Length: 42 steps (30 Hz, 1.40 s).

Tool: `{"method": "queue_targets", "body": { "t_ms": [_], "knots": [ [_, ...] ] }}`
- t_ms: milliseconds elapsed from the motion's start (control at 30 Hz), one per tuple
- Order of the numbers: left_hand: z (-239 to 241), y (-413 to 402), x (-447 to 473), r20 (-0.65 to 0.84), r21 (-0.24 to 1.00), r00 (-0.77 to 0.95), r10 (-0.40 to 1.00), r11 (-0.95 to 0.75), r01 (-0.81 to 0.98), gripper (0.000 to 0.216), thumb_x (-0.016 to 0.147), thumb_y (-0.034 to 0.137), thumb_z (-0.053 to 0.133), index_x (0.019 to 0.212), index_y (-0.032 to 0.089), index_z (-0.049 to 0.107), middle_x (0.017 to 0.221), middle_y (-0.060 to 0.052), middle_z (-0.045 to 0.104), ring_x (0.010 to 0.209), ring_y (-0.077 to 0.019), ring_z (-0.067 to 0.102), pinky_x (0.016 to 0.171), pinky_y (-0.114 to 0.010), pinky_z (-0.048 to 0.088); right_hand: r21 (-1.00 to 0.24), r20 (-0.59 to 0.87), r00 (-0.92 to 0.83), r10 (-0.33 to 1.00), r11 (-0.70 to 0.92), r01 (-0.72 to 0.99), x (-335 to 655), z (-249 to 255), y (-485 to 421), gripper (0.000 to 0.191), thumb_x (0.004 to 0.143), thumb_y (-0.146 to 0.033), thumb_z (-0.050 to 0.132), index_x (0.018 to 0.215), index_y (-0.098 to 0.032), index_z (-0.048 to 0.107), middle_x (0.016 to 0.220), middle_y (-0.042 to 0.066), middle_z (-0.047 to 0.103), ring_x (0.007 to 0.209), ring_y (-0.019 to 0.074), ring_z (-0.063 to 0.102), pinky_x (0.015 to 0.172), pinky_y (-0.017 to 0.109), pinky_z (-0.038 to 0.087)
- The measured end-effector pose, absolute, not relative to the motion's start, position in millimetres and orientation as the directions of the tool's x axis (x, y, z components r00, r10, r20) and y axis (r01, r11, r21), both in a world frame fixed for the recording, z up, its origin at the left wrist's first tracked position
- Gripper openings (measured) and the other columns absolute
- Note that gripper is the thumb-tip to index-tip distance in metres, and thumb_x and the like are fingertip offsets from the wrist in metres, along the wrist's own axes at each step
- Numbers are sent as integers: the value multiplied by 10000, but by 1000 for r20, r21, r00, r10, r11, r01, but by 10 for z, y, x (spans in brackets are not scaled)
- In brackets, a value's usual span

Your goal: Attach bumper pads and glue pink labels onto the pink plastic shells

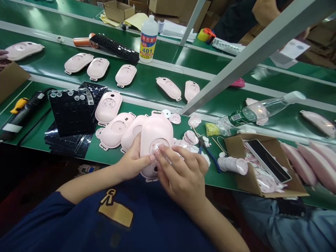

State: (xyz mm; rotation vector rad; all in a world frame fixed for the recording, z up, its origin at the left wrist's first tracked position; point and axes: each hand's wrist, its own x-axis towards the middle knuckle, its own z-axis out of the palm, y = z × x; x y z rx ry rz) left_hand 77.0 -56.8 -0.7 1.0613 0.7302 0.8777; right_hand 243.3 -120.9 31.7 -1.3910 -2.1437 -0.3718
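Note:
My left hand (133, 158) grips a pale pink oval plastic case (156, 127) by its left side, thumb over the front and the other fingers hidden behind. A round printed sticker (157, 142) sits in the case's circular recess. On it rest the bent fingertips of my right hand (182, 168), its thumb low by the case's edge. Close to my left hand lie more pink cases (117, 130) on the green bench. Loose round stickers (191, 137) are scattered beyond my right hand.
At left are black sticker sheets (72, 112) and a black corded tool (25, 113). A glue bottle (148, 40) stands behind. A metal post (236, 59) slants across the right. Pliers (211, 155), a sticker roll (233, 165), a carton (296, 187) with a phone (267, 159) and a plastic bottle (244, 115) lie right.

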Motion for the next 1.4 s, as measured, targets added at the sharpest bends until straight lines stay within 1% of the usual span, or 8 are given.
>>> {"method": "queue_targets", "body": {
  "t_ms": [100, 200, 300, 367, 533, 933, 1233, 1400],
  "knots": [
    [-26, -575, 761, -85, 918, 477, 875, 255, -303, 842, 789, 402, 770, 1511, 214, 381, 1336, -115, 604, 1248, -315, 560, 1084, -432, 461, -214, 616, -234, 752, 446, 869, 2496, 271, -1192, 460, 880, -181, 656, 1324, -285, 605, 1293, 70, 673, 1116, 274, 623, 959, 436, 396],
    [-57, -590, 750, -57, 895, 460, 886, 249, -370, 865, 786, 381, 782, 1528, 239, 361, 1387, -115, 591, 1274, -321, 558, 1070, -432, 484, -539, 606, -16, 796, 425, 727, 2539, 158, -1139, 628, 914, -251, 600, 1506, -325, 403, 1517, 118, 443, 1241, 310, 566, 985, 492, 478],
    [-70, -608, 736, -16, 900, 457, 889, 212, -380, 860, 792, 372, 780, 1534, 261, 360, 1415, -112, 582, 1304, -328, 544, 1083, -443, 482, -841, 374, 35, 927, 323, 433, 2503, 33, -1079, 797, 971, -312, 522, 1613, -332, 51, 1621, 148, 303, 1372, 308, 491, 1023, 539, 512],
    [-65, -618, 726, -10, 911, 454, 891, 195, -363, 852, 794, 378, 777, 1532, 267, 367, 1435, -110, 570, 1319, -332, 533, 1110, -459, 461, -922, 257, -5, 966, 247, 298, 2451, -21, -1054, 857, 982, -305, 525, 1612, -335, -56, 1648, 132, 280, 1446, 280, 423, 1091, 538, 478],
    [-61, -629, 710, -40, 915, 435, 900, 208, -347, 866, 780, 389, 787, 1528, 270, 367, 1429, -112, 578, 1315, -343, 537, 1118, -491, 456, -952, 187, 22, 982, 176, 249, 2383, -42, -1055, 811, 985, -310, 538, 1618, -350, 31, 1702, 43, 139, 1550, 261, 212, 1220, 559, 310],
    [-123, -587, 742, -11, 931, 405, 914, 157, -330, 702, 752, 417, 806, 1356, 232, 502, 1329, -107, 625, 1209, -311, 595, 1044, -444, 499, -889, 291, 82, 953, 238, 392, 2357, -47, -1102, 802, 991, -293, 510, 1617, -357, 13, 1662, 45, 265, 1517, 244, 304, 1156, 512, 431],
    [-70, -555, 774, -24, 952, 379, 925, 137, -275, 713, 708, 374, 858, 1304, 214, 502, 1255, -99, 653, 1126, -261, 634, 964, -377, 549, -904, 284, 34, 958, 256, 342, 2344, 24, -1153, 779, 1012, -261, 457, 1616, -329, -30, 1697, 56, 159, 1553, 252, 202, 1253, 516, 259],
    [-89, -546, 781, -41, 941, 357, 933, 156, -300, 626, 685, 344, 878, 1205, 208, 557, 1127, -72, 699, 980, -212, 677, 852, -325, 591, -863, 290, -6, 957, 264, 432, 2336, 88, -1158, 805, 1019, -268, 434, 1606, -334, -114, 1706, 42, 105, 1565, 247, 144, 1259, 489, 256]
  ]
}}
